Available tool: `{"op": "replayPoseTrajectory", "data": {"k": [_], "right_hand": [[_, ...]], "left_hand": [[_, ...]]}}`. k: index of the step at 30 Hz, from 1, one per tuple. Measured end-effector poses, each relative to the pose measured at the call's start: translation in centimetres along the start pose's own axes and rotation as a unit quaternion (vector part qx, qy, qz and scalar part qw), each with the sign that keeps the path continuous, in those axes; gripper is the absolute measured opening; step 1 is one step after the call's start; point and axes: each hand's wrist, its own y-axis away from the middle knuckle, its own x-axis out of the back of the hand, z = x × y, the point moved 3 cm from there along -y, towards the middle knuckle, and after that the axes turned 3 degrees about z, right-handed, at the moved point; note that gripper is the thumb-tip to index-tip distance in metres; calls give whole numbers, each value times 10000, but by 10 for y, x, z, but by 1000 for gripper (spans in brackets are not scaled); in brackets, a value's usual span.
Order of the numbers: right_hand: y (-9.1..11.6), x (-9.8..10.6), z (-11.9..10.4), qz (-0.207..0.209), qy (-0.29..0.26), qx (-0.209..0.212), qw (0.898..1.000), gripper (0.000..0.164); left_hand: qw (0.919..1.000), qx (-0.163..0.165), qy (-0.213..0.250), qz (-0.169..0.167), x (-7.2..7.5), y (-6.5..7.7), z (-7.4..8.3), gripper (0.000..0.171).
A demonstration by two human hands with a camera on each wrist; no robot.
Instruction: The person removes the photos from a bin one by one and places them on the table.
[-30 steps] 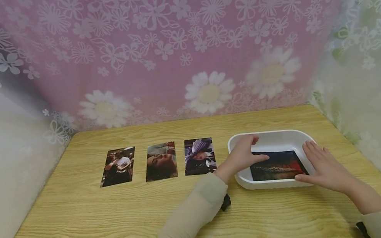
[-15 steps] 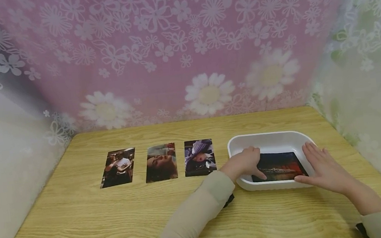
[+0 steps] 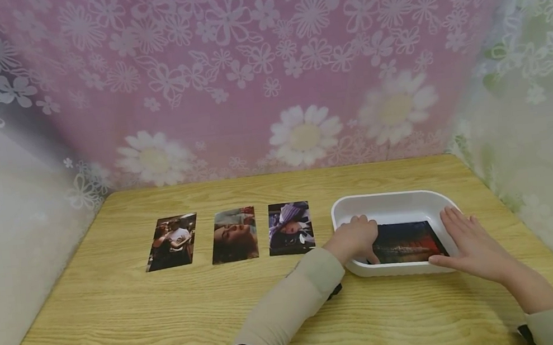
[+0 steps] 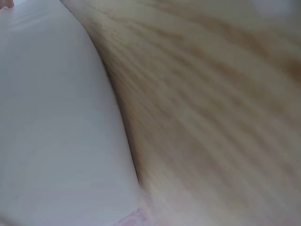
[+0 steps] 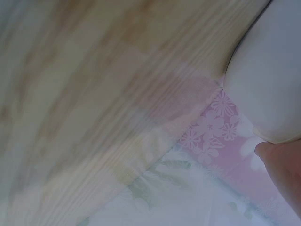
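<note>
A white tray (image 3: pixel 396 200) sits on the right of the table, with a dark photo (image 3: pixel 407 242) showing a reddish right end inside it. Over the tray's left rim, my left hand (image 3: pixel 356 237) reaches in and grips the photo's left end, thumb toward the near side; its fingertips are hidden. My right hand (image 3: pixel 473 244) rests on the tray's right end, fingers extended over the rim and thumb at the near right corner. The right wrist view catches a finger (image 5: pixel 282 165) at the tray's rim. In the left wrist view, the tray's outer wall (image 4: pixel 51 113) fills the left side.
Left of the tray, three photos lie in a row on the wooden table (image 3: pixel 170 318): a couple (image 3: pixel 172 242), a reclining face (image 3: pixel 234 235) and a figure in a purple hat (image 3: pixel 289 227). Flowered cloth walls (image 3: pixel 227 87) surround the table's back and sides.
My left hand has lowered toward the photo's left end, and its spread thumb and fingers have drawn in. The right hand, the tray and the three table photos stay in place.
</note>
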Motion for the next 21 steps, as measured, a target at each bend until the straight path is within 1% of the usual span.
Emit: {"op": "replayPoseTrajectory", "data": {"k": [4,11,16,18,21], "right_hand": [[0,0,0,-20,11,-22,10000,98],[1,1,-2,18,46,11,10000,97],[1,0,-2,77,80,29,9999,98],[1,0,-2,92,98,36,9999,98],[1,0,-1,96,88,29,9999,98]], "left_hand": [[9999,20,92,144,0,-1,0,63],[9993,77,335,109,-2,-1,-1,58],[9990,88,415,135,-1,1,-1,56],[9985,110,484,210,1,1,-2,54],[9965,118,659,498,7,3,-3,54]]}}
